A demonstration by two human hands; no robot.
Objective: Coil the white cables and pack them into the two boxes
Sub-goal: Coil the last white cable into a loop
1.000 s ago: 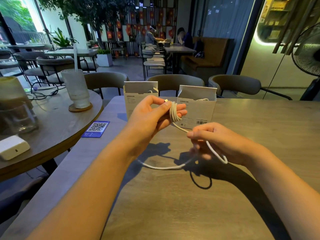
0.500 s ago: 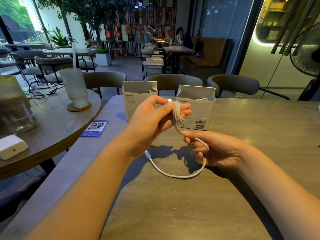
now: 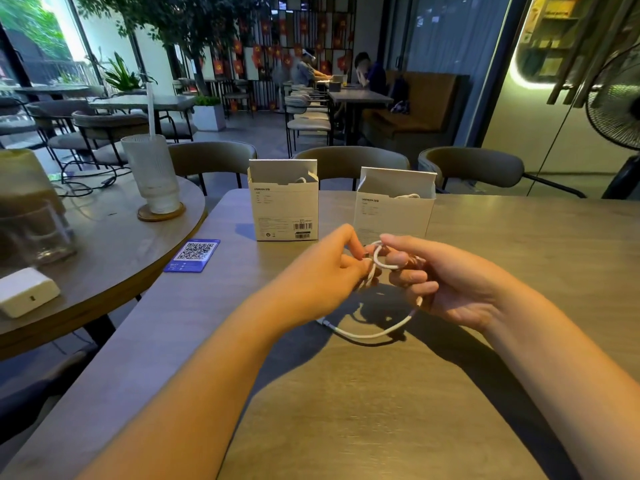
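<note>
A white cable (image 3: 375,332) is partly wound into a small coil that my left hand (image 3: 325,275) grips just above the table. My right hand (image 3: 436,282) holds the same cable, fingers curled round a loop of it beside the coil. The loose tail sags from my right hand to the tabletop, its plug end lying below my left hand. Two open white boxes stand upright behind my hands: the left box (image 3: 284,209) and the right box (image 3: 398,209). A bit of white cable shows inside each.
The long wooden table (image 3: 346,410) carries a blue QR card (image 3: 194,254) near its left edge. A round table (image 3: 104,244) on the left holds a ribbed cup with a straw (image 3: 152,174), a glass and a white charger block (image 3: 24,292). Chairs line the far side.
Both hands have dropped lower toward the table. My right hand rose to meet the coil and brought a loop round it. The loose tail on the table is shorter.
</note>
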